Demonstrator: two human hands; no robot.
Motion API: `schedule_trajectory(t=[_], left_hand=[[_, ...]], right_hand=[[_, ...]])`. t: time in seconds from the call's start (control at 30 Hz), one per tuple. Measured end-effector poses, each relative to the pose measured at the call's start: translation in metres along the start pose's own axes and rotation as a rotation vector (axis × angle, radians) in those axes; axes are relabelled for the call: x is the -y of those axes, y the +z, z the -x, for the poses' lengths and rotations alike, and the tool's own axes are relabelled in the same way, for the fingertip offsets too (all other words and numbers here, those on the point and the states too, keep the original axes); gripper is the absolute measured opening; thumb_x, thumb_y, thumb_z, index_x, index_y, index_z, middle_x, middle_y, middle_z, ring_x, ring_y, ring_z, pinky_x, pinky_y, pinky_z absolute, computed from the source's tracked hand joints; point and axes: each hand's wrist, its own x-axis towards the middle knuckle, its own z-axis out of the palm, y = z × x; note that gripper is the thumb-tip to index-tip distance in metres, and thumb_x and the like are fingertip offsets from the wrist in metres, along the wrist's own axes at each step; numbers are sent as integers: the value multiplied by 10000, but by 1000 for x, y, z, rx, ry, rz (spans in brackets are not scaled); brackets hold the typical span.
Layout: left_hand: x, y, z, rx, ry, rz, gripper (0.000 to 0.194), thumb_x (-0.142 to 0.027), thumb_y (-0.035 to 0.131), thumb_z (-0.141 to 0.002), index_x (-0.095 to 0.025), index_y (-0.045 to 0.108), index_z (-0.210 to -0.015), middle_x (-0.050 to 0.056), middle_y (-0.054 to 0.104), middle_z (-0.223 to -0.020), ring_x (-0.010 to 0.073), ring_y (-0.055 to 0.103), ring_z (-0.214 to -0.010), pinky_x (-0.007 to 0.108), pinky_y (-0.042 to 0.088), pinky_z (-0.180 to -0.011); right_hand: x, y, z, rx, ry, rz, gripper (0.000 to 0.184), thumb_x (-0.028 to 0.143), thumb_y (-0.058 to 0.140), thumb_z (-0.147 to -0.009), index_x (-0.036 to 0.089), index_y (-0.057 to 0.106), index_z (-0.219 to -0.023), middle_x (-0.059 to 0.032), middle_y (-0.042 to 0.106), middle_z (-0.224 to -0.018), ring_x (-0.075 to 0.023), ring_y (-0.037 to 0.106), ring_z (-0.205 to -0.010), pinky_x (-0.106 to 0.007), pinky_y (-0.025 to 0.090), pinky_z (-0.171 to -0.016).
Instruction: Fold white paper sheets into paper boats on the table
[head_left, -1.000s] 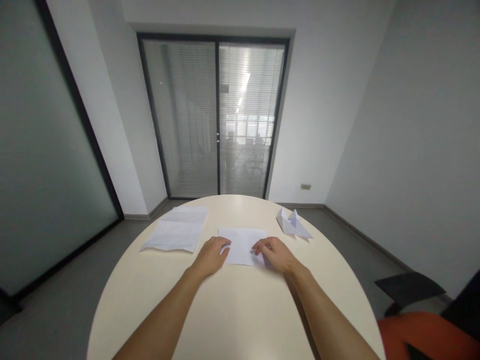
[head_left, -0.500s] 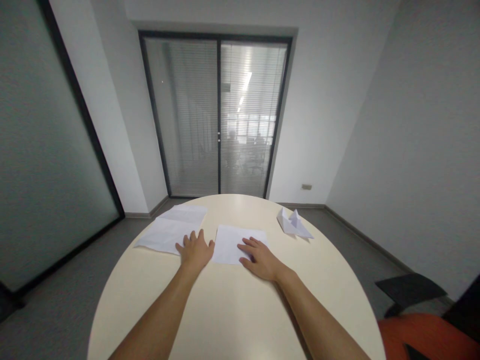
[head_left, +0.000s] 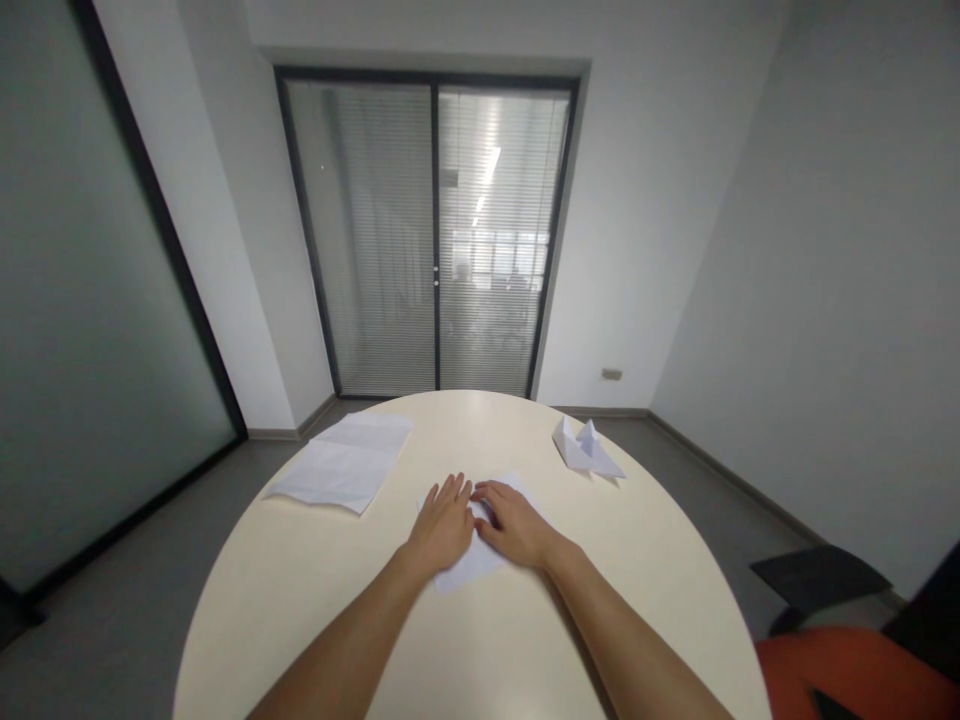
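A white sheet of paper [head_left: 469, 574] lies on the table under both my hands, turned at an angle, its middle mostly hidden by them. My left hand [head_left: 444, 522] rests flat on the sheet's left side with fingers stretched out. Close beside it, my right hand [head_left: 519, 527] touches the right side, fingers loosely bent and thumb apart. The fingertips of the two hands nearly meet. Neither hand grips anything that I can see.
The round cream table [head_left: 480, 655] carries a larger creased white sheet [head_left: 341, 462] at left and a folded paper boat [head_left: 587, 450] at far right. An orange chair [head_left: 855, 670] with a black armrest [head_left: 821, 580] stands at lower right. Glass doors [head_left: 435, 240] are behind.
My left hand has moved right, off the edge of the larger sheet and onto the smaller one. The smaller sheet has turned and come nearer to me. My right hand stays on it.
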Motion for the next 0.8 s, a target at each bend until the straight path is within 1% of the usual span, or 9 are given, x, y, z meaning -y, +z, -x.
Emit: schedule_trajectory(t=[0.07, 0.13, 0.23, 0.3, 0.4, 0.5, 0.6, 0.67, 0.8], left_hand=[[1, -3, -1, -25, -14, -19, 548, -246, 286, -973, -71, 385, -1482, 151, 329, -1584, 283, 235, -1491, 502, 221, -1205], [0, -8, -1, -75, -5, -14, 557, -178, 301, -942, -68, 385, -1482, 141, 345, -1579, 260, 247, -1488, 473, 198, -1219], [-4, -9, -1, -89, 68, 47, 579, -132, 314, -910, -104, 394, -1483, 108, 393, -1560, 200, 303, -1467, 387, 221, -1219], [-6, -5, -1, -39, 77, 75, 553, -193, 280, -950, -109, 397, -1484, 110, 399, -1556, 212, 318, -1461, 387, 255, -1204], [-6, 0, -1, 18, 47, 61, 575, -305, 256, -985, -88, 354, -1508, 129, 317, -1592, 274, 243, -1489, 448, 237, -1206], [-4, 1, -2, 44, 16, 32, 601, -337, 264, -982, -96, 318, -1530, 118, 255, -1615, 303, 180, -1503, 480, 209, -1210], [-3, 0, -2, 51, -3, 6, 610, -333, 254, -980, -88, 303, -1537, 114, 236, -1619, 316, 154, -1506, 497, 193, -1212], [-3, -1, -2, 54, -9, -3, 616, -329, 245, -981, -68, 296, -1536, 120, 235, -1618, 322, 155, -1505, 498, 188, -1214], [2, -2, -3, 43, -15, -4, 605, -308, 235, -981, -78, 295, -1537, 106, 241, -1619, 309, 178, -1502, 493, 196, -1212]], right_hand=[[0, 6, 0, 56, 97, 53, 548, 367, 499, -930, 202, 468, -1451, -134, 417, -1541, -301, 355, -1427, -498, 255, -1162], [1, 11, -2, 88, 212, 101, 593, 450, 423, -967, 223, 386, -1513, -106, 295, -1608, -327, 226, -1487, -527, 176, -1188], [3, 15, -7, 59, 362, 155, 607, 481, 366, -985, 218, 357, -1532, -102, 267, -1617, -356, 181, -1496, -550, 157, -1185], [3, 14, -10, 35, 412, 175, 578, 449, 352, -992, 218, 382, -1521, -106, 290, -1608, -359, 204, -1489, -556, 179, -1174], [1, 12, -12, 27, 392, 183, 533, 386, 345, -993, 242, 419, -1500, -95, 336, -1592, -346, 250, -1475, -541, 213, -1164], [0, 10, -11, 35, 330, 184, 536, 381, 386, -977, 250, 424, -1496, -103, 342, -1588, -329, 260, -1474, -528, 208, -1169], [1, 10, -10, 61, 260, 177, 554, 376, 387, -974, 243, 393, -1511, -100, 318, -1600, -299, 242, -1484, -502, 184, -1184], [2, 10, -11, 79, 250, 180, 560, 374, 370, -977, 241, 373, -1522, -90, 306, -1606, -290, 234, -1487, -493, 175, -1187], [2, 9, -16, 80, 249, 191, 569, 441, 420, -959, 280, 403, -1503, -86, 361, -1581, -300, 295, -1452, -498, 210, -1159]])
